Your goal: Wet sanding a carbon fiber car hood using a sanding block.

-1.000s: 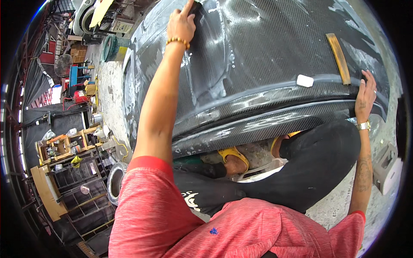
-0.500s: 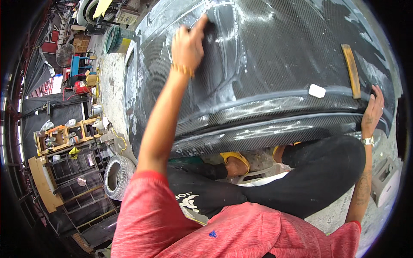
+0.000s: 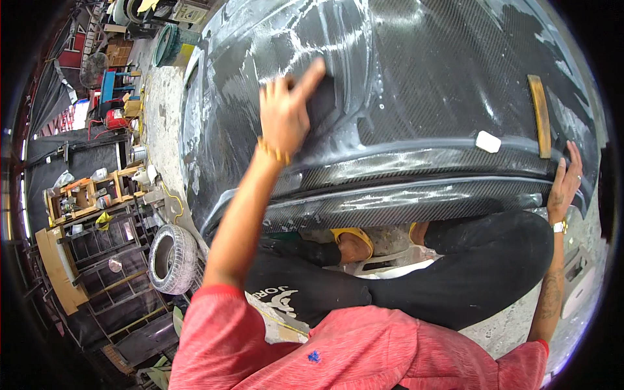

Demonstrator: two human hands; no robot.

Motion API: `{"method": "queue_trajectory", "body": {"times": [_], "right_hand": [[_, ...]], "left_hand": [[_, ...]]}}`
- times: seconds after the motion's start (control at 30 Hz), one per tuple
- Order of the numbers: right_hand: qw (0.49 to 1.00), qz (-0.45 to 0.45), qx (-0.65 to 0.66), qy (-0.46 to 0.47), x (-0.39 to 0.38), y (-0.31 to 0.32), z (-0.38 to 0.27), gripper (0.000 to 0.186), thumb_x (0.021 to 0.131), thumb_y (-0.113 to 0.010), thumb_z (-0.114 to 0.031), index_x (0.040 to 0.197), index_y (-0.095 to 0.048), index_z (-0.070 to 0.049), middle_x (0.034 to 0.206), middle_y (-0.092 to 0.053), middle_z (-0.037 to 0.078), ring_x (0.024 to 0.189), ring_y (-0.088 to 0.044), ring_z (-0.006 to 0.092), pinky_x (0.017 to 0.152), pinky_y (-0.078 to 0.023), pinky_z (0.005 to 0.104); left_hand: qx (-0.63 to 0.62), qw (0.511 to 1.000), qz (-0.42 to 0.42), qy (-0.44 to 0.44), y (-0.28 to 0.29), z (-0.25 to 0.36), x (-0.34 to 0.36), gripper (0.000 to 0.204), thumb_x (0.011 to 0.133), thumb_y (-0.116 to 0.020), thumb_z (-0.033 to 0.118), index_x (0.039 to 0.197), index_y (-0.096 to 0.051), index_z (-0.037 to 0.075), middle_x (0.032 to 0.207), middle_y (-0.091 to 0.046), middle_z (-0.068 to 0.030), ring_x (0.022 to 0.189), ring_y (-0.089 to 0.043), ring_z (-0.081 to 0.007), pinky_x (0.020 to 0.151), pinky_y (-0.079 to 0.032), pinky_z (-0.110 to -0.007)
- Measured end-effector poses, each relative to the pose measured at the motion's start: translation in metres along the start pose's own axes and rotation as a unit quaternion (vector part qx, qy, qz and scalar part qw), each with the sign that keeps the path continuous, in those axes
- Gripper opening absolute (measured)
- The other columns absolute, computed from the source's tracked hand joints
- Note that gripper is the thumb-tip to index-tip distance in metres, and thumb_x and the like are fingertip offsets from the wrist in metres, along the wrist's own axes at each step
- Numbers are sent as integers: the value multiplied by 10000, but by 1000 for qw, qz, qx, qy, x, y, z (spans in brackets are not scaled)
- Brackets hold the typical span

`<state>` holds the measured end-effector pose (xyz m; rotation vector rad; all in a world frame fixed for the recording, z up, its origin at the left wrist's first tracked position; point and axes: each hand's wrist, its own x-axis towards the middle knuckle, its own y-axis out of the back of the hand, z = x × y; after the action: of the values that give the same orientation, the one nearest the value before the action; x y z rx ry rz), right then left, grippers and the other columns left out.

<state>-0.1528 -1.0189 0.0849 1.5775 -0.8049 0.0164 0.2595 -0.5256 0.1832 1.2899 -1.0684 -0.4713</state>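
Note:
A black carbon-weave car hood (image 3: 429, 78), smeared with whitish wet residue on its left part, lies in front of me. My left hand (image 3: 284, 114) presses down on that part, thumb stuck out to the right. From under it shows a dark flat sheet (image 3: 323, 101), which looks like sandpaper; the palm hides most of it. At the hood's near right corner my right hand (image 3: 565, 182) rests with its fingers stretched out, holding nothing. Close to those fingers lies a long yellow-brown bar (image 3: 539, 117). A white block (image 3: 488, 142), perhaps soap, sits left of the bar.
On the floor to the left stand a tyre (image 3: 173, 260), a wooden frame with small items (image 3: 94, 195) and a green bucket (image 3: 170, 47). A grey block with a slot (image 3: 578, 279) is at the right. My bent legs (image 3: 468, 273) are close to the hood's near edge.
My left hand has come back toward me over the hood, with the dark sheet. White residue shows where it was. My right hand stays at the corner; the whole view has shifted slightly.

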Motion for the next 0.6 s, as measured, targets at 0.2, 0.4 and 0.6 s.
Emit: {"method": "queue_trajectory", "body": {"times": [0.2,0.4,0.6], "right_hand": [[1000,0,10,-4,-1,2,-2,441,1101,-407,-287,1459,-537,-65,1536,-497,151,1451,-423,308,1209,-276,422],[1000,-9,13,9,0,3,2,447,1093,-409,-293,1453,-545,-67,1524,-515,152,1439,-441,316,1207,-280,429],[999,-15,-15,28,-2,0,9,443,1087,-417,-292,1444,-553,-68,1513,-527,155,1428,-455,328,1203,-290,432]], "left_hand": [[-183,976,64,99,-31,-56,131,560,943,-572,37,1462,-572,246,1057,-647,-310,917,-648,-481,792,-545,-526],[-46,997,67,-2,9,5,-28,658,902,-568,1,1440,-619,376,1016,-628,-127,934,-597,-309,883,-484,-427],[50,997,54,-37,-29,-44,82,549,955,-553,46,1441,-605,296,1032,-654,-133,975,-613,-333,895,-457,-473]]}}
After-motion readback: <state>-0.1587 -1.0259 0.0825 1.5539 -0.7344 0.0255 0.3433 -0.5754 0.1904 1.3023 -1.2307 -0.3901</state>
